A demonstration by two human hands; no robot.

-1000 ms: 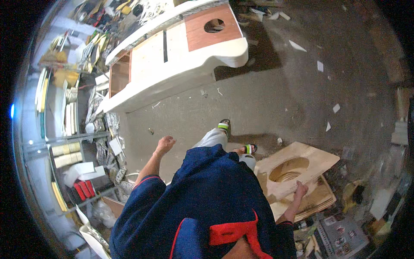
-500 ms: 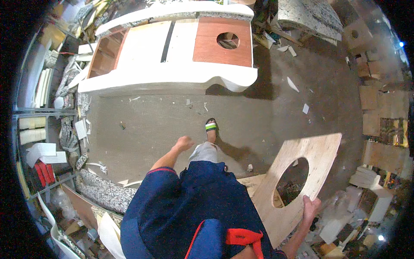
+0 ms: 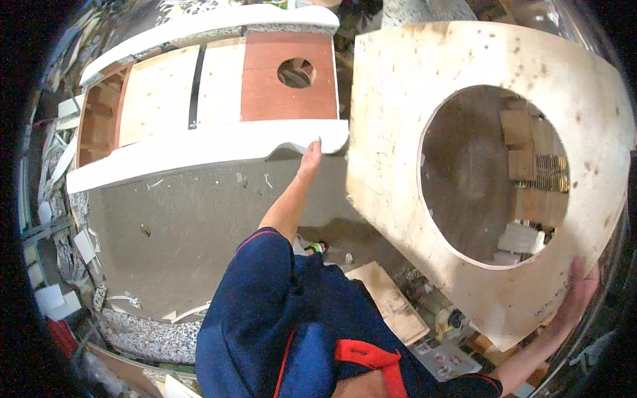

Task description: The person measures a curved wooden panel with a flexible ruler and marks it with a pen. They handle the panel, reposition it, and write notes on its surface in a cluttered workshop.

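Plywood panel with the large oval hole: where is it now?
In the head view, the plywood panel spans the right side, just right of the white-sided frame, with the right hand gripping its lower-right edge.

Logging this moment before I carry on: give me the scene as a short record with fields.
Right hand: gripping plywood board near its lower right edge
Left hand: nothing visible in it; overlaps the white side of the long frame in view; contact unclear
Opening: large, round, through plywood board
Panel: reddish, round hole
Floor: small scraps
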